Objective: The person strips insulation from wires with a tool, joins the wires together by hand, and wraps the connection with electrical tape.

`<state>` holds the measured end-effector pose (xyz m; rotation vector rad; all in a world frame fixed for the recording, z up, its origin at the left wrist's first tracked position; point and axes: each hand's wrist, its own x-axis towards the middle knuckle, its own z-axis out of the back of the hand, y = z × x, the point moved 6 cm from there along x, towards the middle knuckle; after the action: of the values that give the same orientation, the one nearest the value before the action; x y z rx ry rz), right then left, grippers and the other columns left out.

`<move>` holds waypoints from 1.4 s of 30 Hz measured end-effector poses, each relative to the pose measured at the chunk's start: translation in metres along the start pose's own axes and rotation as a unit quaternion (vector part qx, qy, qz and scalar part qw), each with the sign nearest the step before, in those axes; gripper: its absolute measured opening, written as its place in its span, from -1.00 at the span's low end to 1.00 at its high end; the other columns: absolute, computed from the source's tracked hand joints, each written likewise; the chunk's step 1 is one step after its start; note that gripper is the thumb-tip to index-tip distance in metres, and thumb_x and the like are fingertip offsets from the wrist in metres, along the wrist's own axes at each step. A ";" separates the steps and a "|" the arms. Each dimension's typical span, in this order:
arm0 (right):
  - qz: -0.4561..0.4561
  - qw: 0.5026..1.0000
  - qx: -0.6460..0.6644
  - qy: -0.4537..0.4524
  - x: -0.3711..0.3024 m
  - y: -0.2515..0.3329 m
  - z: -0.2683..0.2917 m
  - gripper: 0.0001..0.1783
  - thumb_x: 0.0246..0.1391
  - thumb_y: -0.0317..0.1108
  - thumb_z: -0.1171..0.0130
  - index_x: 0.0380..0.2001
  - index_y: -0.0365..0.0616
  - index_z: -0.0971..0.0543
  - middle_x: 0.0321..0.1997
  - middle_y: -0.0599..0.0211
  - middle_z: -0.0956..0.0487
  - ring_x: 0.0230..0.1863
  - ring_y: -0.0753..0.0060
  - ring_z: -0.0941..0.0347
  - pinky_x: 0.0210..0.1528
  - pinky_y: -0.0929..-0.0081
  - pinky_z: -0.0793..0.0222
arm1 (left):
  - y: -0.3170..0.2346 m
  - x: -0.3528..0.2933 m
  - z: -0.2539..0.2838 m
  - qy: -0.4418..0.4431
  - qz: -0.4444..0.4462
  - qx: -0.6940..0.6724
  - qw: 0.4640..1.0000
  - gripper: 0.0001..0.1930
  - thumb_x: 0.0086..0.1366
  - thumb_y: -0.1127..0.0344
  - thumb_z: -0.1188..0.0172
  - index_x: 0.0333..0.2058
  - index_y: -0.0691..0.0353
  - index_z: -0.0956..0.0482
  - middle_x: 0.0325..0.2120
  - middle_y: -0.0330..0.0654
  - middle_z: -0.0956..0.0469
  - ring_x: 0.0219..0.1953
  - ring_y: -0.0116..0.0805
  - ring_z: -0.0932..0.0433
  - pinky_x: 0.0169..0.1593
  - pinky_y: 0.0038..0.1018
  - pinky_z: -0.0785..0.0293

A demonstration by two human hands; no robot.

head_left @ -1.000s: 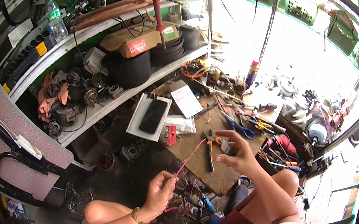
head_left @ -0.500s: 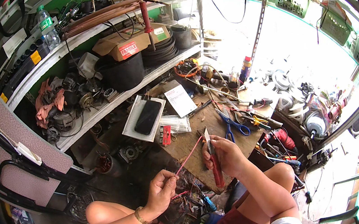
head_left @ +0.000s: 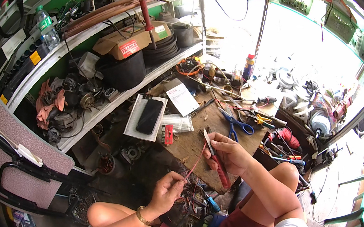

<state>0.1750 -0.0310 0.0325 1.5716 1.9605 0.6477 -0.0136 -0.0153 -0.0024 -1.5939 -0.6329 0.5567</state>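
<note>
A thin red wire slants upward from my left hand, whose thumb and fingers are pinched on its lower end. My right hand is wrapped round a red-handled utility knife, its pale blade pointing up and away from me. The wire's upper end reaches the fingers of my right hand, close to the blade; whether it touches the blade I cannot tell. Both hands are over the near part of a worn wooden board. Blue-handled scissors lie on the board beyond my right hand.
On the left of the board are a black phone, a white paper and a red card. Yellow-handled pliers lie farther right, near a box holding a red power tool. Shelves with motors and a black bucket stand left.
My left hand has moved slightly right, and the wire now stretches a shorter way between my hands. The knife has shifted only a little in my right hand.
</note>
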 end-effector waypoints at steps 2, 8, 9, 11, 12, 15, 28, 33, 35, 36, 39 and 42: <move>0.025 1.000 -0.007 0.002 -0.001 0.001 -0.001 -0.82 0.22 -0.35 0.08 -0.12 -0.08 -0.31 -0.41 0.24 -0.48 -0.56 0.40 -0.38 -0.51 0.53 -0.32 | 0.006 0.001 -0.001 0.050 0.060 -0.068 0.995 -0.85 0.33 0.27 0.02 -0.26 0.23 -0.38 -0.62 -0.32 -0.36 -0.62 -0.63 -0.30 -0.54 -0.68 -0.28; 0.072 0.995 -0.071 -0.014 0.003 -0.004 -0.010 -0.82 0.22 -0.37 0.05 -0.12 -0.05 -0.31 -0.42 0.30 -0.48 -0.44 0.47 -0.41 -0.47 0.54 -0.35 | -0.010 0.017 -0.009 0.017 0.007 -0.084 0.996 -0.74 0.34 0.24 0.00 -0.07 0.21 -0.33 -0.43 -0.25 -0.47 -0.45 -0.58 -0.46 -0.33 -0.68 -0.42; 0.085 0.992 -0.091 -0.017 0.002 -0.004 -0.010 -0.82 0.22 -0.37 0.05 -0.11 -0.05 -0.31 -0.42 0.32 -0.48 -0.41 0.49 -0.42 -0.45 0.55 -0.35 | -0.014 0.023 -0.010 0.005 -0.010 -0.058 0.998 -0.76 0.35 0.25 0.00 -0.08 0.20 -0.34 -0.44 -0.26 -0.46 -0.47 -0.59 -0.46 -0.35 -0.69 -0.41; 0.077 0.984 -0.161 -0.023 -0.002 -0.004 -0.013 -0.81 0.23 -0.35 0.04 -0.11 -0.08 -0.31 -0.42 0.33 -0.49 -0.41 0.53 -0.42 -0.43 0.59 -0.34 | -0.020 0.032 -0.010 -0.028 -0.031 -0.019 0.999 -0.83 0.34 0.29 -0.04 -0.16 0.20 -0.41 -0.54 -0.35 -0.42 -0.57 -0.68 -0.37 -0.50 -0.74 -0.30; 0.072 0.978 -0.195 -0.025 -0.003 -0.004 -0.016 -0.80 0.23 -0.34 0.04 -0.11 -0.09 -0.31 -0.42 0.34 -0.50 -0.40 0.55 -0.42 -0.42 0.62 -0.33 | -0.019 0.032 -0.009 -0.039 -0.021 -0.041 0.998 -0.85 0.34 0.28 -0.04 -0.18 0.20 -0.43 -0.57 -0.38 -0.40 -0.59 -0.70 -0.33 -0.53 -0.74 -0.26; 0.092 0.969 -0.229 0.012 -0.003 -0.002 -0.033 -0.79 0.24 -0.32 0.03 -0.12 -0.15 -0.31 -0.41 0.34 -0.51 -0.41 0.61 -0.41 -0.41 0.68 -0.29 | -0.021 0.033 -0.010 -0.060 0.011 -0.097 0.993 -0.87 0.33 0.29 -0.06 -0.28 0.21 -0.47 -0.64 -0.48 -0.31 -0.64 -0.77 -0.18 -0.63 -0.77 -0.10; 0.123 0.946 -0.297 0.035 -0.012 0.002 -0.048 -0.84 0.24 -0.33 0.03 -0.20 -0.14 -0.29 -0.38 0.41 -0.48 -0.40 0.70 -0.36 -0.45 0.71 -0.26 | -0.027 0.032 -0.018 -0.066 -0.008 -0.078 0.995 -0.90 0.33 0.39 -0.03 -0.30 0.29 -0.46 -0.46 -0.36 -0.49 -0.41 -0.71 -0.35 -0.32 -0.72 -0.30; 0.117 0.941 -0.316 0.022 -0.013 0.004 -0.051 -0.85 0.24 -0.32 0.03 -0.22 -0.14 -0.30 -0.40 0.42 -0.47 -0.42 0.71 -0.34 -0.46 0.73 -0.24 | -0.029 0.029 -0.020 -0.063 -0.011 -0.069 0.996 -0.91 0.33 0.42 -0.02 -0.28 0.32 -0.46 -0.39 -0.31 -0.53 -0.30 -0.65 -0.42 -0.17 -0.67 -0.35; 0.118 0.942 -0.313 0.018 -0.013 0.004 -0.051 -0.84 0.24 -0.30 0.03 -0.22 -0.14 -0.30 -0.41 0.43 -0.47 -0.43 0.71 -0.34 -0.48 0.73 -0.23 | -0.033 0.029 -0.021 -0.062 -0.027 -0.056 0.996 -0.91 0.33 0.43 -0.02 -0.28 0.33 -0.46 -0.38 -0.30 -0.53 -0.29 -0.65 -0.43 -0.16 -0.67 -0.35; 0.117 0.945 -0.307 0.017 -0.013 0.004 -0.049 -0.83 0.24 -0.30 0.02 -0.22 -0.14 -0.31 -0.42 0.44 -0.47 -0.44 0.71 -0.33 -0.48 0.73 -0.23 | -0.035 0.029 -0.022 -0.062 -0.035 -0.049 0.996 -0.91 0.33 0.43 -0.02 -0.28 0.33 -0.46 -0.38 -0.29 -0.53 -0.29 -0.65 -0.43 -0.16 -0.66 -0.35; 0.121 0.947 -0.297 0.020 -0.013 0.005 -0.052 -0.83 0.23 -0.29 0.01 -0.22 -0.14 -0.32 -0.44 0.45 -0.46 -0.47 0.72 -0.32 -0.49 0.74 -0.22 | -0.036 0.030 -0.021 -0.073 -0.064 -0.031 0.995 -0.93 0.32 0.37 -0.06 -0.32 0.22 -0.45 -0.50 -0.48 -0.43 -0.65 -0.84 -0.11 -0.63 -0.79 0.00; 0.126 0.949 -0.288 0.025 -0.014 0.008 -0.053 -0.83 0.22 -0.30 0.00 -0.22 -0.14 -0.33 -0.46 0.46 -0.45 -0.49 0.73 -0.31 -0.50 0.74 -0.22 | -0.038 0.029 -0.023 -0.049 -0.064 -0.033 0.996 -0.93 0.32 0.37 -0.05 -0.32 0.23 -0.45 -0.49 -0.47 -0.43 -0.65 -0.83 -0.12 -0.63 -0.80 0.01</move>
<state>0.1471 -0.0448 0.0786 1.4361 1.4175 1.2450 0.0198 -0.0090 0.0383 -1.5819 -0.8293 0.5263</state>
